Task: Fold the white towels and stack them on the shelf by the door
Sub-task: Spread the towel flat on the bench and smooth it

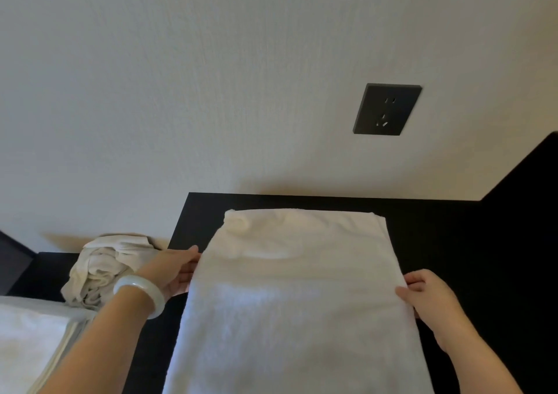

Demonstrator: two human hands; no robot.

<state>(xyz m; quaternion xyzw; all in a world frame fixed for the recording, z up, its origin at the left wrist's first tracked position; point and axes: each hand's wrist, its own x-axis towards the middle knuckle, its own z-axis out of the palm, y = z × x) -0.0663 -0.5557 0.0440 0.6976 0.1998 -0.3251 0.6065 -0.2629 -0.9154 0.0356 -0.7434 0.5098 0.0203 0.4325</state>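
Here, centre frame: white fluffy towel folded long, flat on matte black worktop; left hand, right hand pinching side edges

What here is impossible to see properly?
1. Head view: the white towel runs off the bottom edge; its near end is unseen.
2. Head view: some fingers of the left hand and right hand disappear under the towel.
3. Head view: the left arm covers part of the crumpled cloth.
4. Head view: no door shows.

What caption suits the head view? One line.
Left hand and right hand grip opposite edges of a long white terry towel on a matte black shelf.
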